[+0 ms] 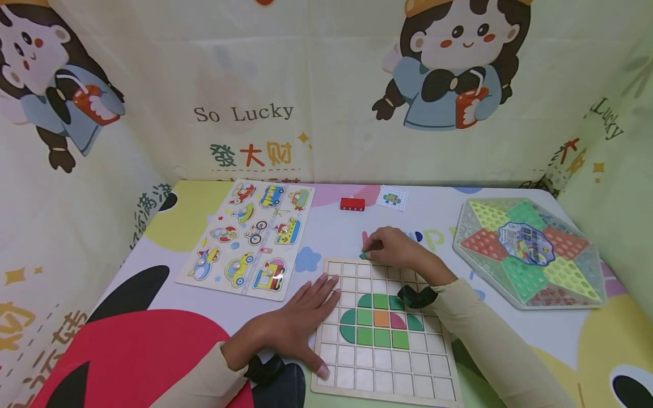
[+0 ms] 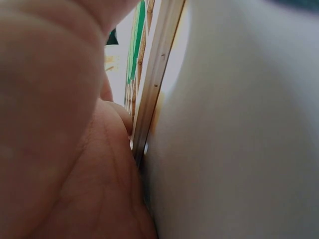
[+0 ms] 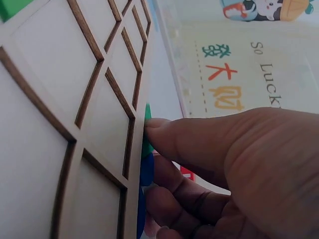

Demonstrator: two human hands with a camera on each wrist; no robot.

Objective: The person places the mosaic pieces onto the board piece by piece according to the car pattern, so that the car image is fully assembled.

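A wooden grid board [image 1: 347, 391] lies in front of me, with green squares [image 1: 381, 338], dark green rounded pieces [image 1: 348, 326], an orange square [image 1: 381, 318] and a pink rounded piece [image 1: 397, 321] in its middle cells. My left hand [image 1: 298, 320] rests with fingers spread along the board's left edge, the thumb reaching over its lower corner. At the far edge of the board, my right hand [image 1: 403, 249] pinches a small green piece [image 3: 148, 142] between thumb and fingers; most of the piece is hidden by them.
A vehicle picture puzzle board [image 1: 245, 241] lies at the left. Toward the back are a red block [image 1: 352, 204] and a small pattern card [image 1: 392, 199]. A clear hexagonal box [image 1: 528, 252] with coloured triangles stands at the right. A printed curtain [image 1: 336, 153] hangs behind the table.
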